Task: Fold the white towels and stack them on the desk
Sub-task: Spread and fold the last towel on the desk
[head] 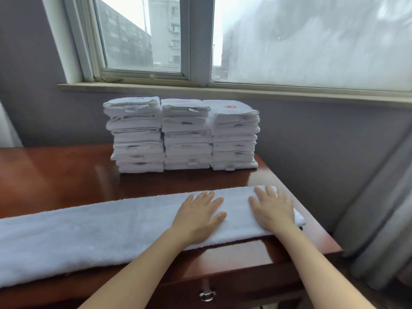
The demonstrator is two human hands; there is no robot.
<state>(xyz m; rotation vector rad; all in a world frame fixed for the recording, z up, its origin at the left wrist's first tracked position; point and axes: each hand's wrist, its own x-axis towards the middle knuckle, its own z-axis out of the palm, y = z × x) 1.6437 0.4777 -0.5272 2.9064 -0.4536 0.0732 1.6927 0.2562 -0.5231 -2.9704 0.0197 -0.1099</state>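
Head view: a person's left hand (pixel 200 210) and right hand (pixel 273 208) lie flat, fingers straight and spread, grasping nothing; both press the right end of a white towel (pixel 100 233) folded into a long narrow strip along the front edge of the desk (pixel 55 175); three stacks of folded towels (pixel 187 134) stand touching near the back edge. The risks, by my reckoning: the thick pile may spring open once the palms lift; the polished reddish wood looks slick, so the strip's end near the right edge could slide off; the tall stacks, ragged at their fronts, may topple. The terry is plush, its folds rounded.
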